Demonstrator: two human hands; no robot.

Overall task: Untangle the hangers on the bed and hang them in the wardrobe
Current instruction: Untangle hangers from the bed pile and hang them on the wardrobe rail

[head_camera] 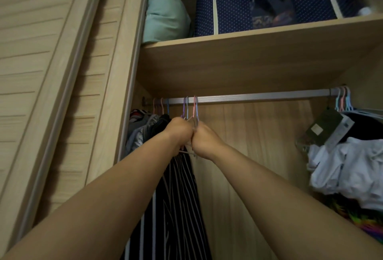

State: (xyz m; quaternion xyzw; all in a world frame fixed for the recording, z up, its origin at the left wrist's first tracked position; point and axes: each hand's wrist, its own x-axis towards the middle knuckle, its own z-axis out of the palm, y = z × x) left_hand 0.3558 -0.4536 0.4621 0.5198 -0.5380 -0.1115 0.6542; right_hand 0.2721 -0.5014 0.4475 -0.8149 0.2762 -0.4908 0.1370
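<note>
Four hangers (190, 108) hook over the wardrobe rail (248, 96), which runs left to right, their bodies dropping straight down, while the left hand (179, 130) and right hand (204, 139), arms raised and knuckles touching, clench around their necks.

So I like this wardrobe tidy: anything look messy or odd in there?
Yes. At the right, white clothes sit bunched in a heap below the pastel hangers rather than hanging straight. Both hands grip the coloured hangers hooked on the silver rail.
</note>
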